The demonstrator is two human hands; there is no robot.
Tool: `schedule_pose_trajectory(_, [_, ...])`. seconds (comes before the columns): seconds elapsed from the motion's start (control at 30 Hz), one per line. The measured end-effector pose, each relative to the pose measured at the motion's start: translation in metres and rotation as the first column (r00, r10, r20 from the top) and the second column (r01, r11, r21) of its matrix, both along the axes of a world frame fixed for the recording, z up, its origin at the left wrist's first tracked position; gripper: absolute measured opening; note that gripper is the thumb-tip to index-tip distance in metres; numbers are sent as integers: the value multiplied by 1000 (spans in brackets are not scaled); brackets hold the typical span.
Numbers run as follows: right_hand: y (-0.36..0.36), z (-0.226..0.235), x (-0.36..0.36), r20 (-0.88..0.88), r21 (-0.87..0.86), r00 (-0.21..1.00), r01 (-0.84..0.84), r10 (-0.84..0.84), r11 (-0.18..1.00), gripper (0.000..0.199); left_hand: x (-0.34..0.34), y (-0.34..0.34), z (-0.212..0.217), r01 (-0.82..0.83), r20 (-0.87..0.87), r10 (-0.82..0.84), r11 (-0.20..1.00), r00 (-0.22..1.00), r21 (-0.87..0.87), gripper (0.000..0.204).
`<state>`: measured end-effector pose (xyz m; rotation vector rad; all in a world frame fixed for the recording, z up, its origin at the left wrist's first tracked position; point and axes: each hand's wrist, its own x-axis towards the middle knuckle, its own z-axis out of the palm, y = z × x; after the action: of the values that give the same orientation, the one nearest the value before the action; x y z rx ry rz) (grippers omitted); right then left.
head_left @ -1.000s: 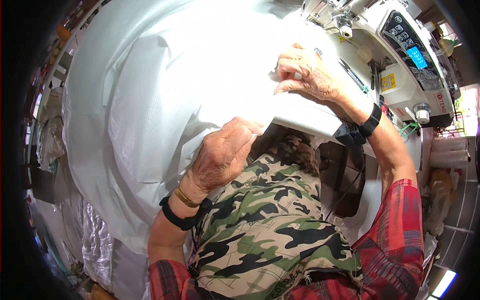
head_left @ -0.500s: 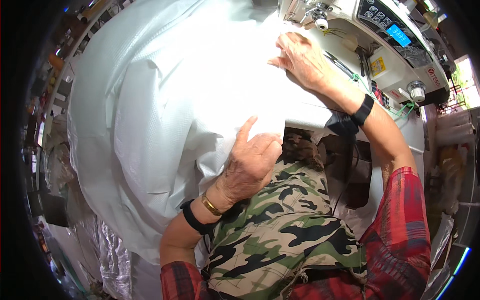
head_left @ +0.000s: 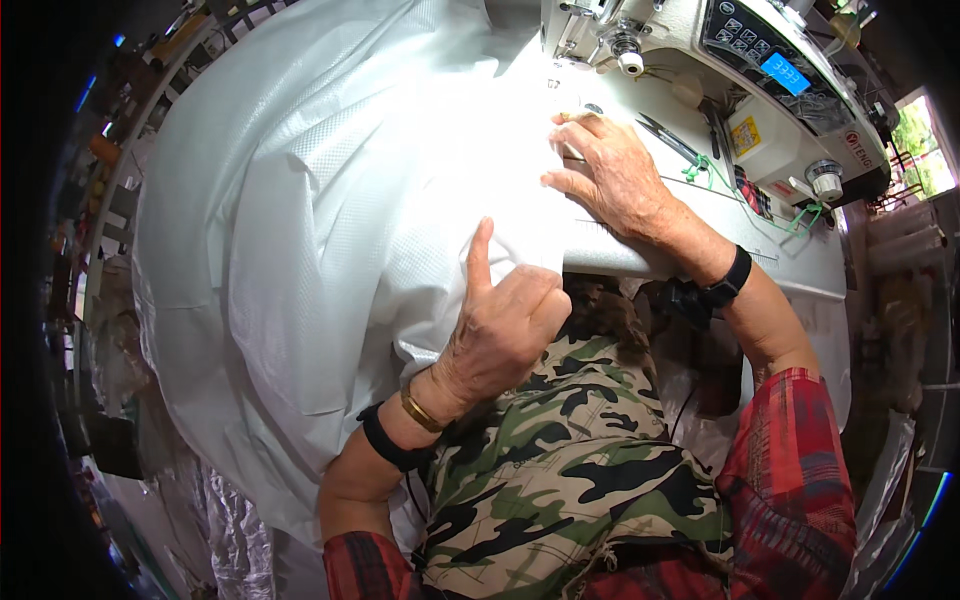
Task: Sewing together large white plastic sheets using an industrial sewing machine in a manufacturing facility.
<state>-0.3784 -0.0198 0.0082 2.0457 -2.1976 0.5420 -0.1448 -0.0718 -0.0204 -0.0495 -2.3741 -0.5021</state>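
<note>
Closest, a camouflage-print apron [head_left: 560, 470] covers the lap, with a red plaid sleeve [head_left: 790, 470] coming in at the right. Just ahead of the apron is the left hand [head_left: 505, 330], its wrist bearing a gold band [head_left: 420, 410] and a black strap [head_left: 385, 440]. One finger stretches forward over the white woven sheet [head_left: 290, 240]; the others fold down at the sheet's near right corner. The thumb is hidden, so I cannot tell whether this grip pinches the material. The sheet lies in big loose folds to the left and ahead, its middle washed out by glare.

Farther on, the right hand [head_left: 620, 180], with another black strap [head_left: 728, 282] at its wrist, lies over the bench [head_left: 800, 262] by the sheet's right edge. Its grip is half curled, thumb apart from the forefinger; whether the fingertips have hold of the edge I cannot tell.

Beyond that hand are a slim dark tool [head_left: 672, 140] and a green cord [head_left: 700, 170]. Past them stands a sewing machine [head_left: 790, 145], its blue display [head_left: 785, 73] lit. Farthest off, daylight shows through a window [head_left: 925, 150].
</note>
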Motion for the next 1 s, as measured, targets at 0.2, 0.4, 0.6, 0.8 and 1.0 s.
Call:
schedule_pose_trajectory(0.2, [-9,-1,-9,-73,-71,997,-1,-4,997,53,-17,-18,10,-32,4,32,994,999,-104,5])
schedule_pose_trajectory(0.4, [-10,-2,-13,-45,-97,999,-29,24,995,52,-43,-37,20,-64,48,77,971,996,-229,3])
schedule_pose_trajectory(0.6, [-7,1,-16,77,-116,996,-37,46,993,46,-61,-53,27,-80,109,125,934,986,-347,3])
schedule_pose_trajectory(0.8, [-6,-1,-30,151,-85,983,-93,105,992,41,-79,-60,29,-111,158,190,905,969,-410,18])
schedule_pose_trajectory(1.0, [-5,-7,-41,193,-120,964,-160,181,980,40,-93,-48,23,-198,92,253,899,963,-390,4])
